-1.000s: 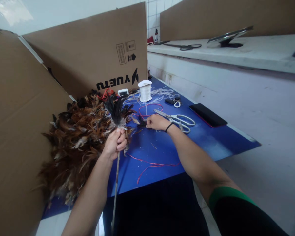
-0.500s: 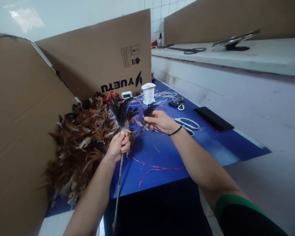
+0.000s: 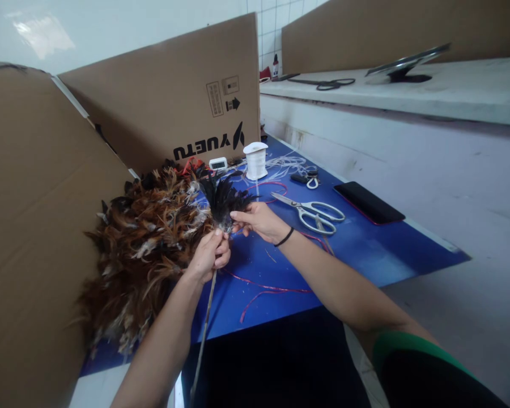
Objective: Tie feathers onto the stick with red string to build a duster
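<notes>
My left hand (image 3: 210,253) is closed around the top of a thin stick (image 3: 204,334), which slants down toward my lap. Dark feathers (image 3: 221,198) fan out above that grip, with grey fluff at their base. My right hand (image 3: 259,221) pinches black feathers against the right side of this bunch, its fingertips almost touching my left thumb. Left of both hands lies a big heap of brown feathers (image 3: 148,249). To the right, silver scissors (image 3: 310,211) rest on the blue table (image 3: 272,306). Pink string (image 3: 263,288) lies in front.
A white spool (image 3: 255,161) stands behind my hands, with loose white ribbon (image 3: 287,164) beside it. A black phone (image 3: 369,202) lies at the right. Cardboard panels (image 3: 161,96) wall off the back and left. A small white timer (image 3: 218,164) sits near the back panel.
My right hand has moved left with its black feathers, from beside the spool to the bunch in my left hand. The scissors now show fully. The left hand has barely shifted.
</notes>
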`<state>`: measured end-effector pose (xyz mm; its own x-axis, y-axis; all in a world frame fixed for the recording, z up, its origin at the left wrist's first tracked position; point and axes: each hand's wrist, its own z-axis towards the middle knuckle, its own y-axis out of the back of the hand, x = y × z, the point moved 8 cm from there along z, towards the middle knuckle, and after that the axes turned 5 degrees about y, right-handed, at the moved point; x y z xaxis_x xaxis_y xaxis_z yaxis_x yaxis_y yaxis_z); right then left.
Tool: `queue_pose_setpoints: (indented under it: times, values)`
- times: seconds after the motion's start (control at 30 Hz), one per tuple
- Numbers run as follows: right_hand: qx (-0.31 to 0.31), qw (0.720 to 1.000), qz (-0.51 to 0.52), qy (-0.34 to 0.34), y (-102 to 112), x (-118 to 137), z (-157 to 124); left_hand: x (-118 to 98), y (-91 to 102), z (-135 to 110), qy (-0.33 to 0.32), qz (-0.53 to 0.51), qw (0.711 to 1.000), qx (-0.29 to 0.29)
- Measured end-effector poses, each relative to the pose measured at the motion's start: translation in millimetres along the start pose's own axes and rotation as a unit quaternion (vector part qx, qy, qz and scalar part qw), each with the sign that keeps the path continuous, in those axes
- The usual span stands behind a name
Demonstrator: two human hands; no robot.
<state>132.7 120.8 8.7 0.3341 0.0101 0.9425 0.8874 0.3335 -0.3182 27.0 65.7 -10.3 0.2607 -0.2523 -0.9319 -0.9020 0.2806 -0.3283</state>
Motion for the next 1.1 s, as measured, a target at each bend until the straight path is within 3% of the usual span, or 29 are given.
queue_pose_setpoints:
  times: [0.17,0.6,0.87,1.1]
  values:
    - [-0.021,0.999,-0.005,-0.028,-1,-4,-2,1,-1.2,0,-0.007,0.043,0.999,0.003]
    - [-0.006,0.997,-0.041,-0.068,-9,-11,-5,2,-1.8,0,-0.010,0.098,0.995,-0.017]
    - [-0.051,0.997,-0.036,-0.035,-6,-12,-5,6,3.3,1,-0.013,0.123,0.992,-0.037]
    - [0.005,0.999,0.034,0.004,-11,-4,-6,0,4.8,-6,-0.056,0.257,0.959,-0.103]
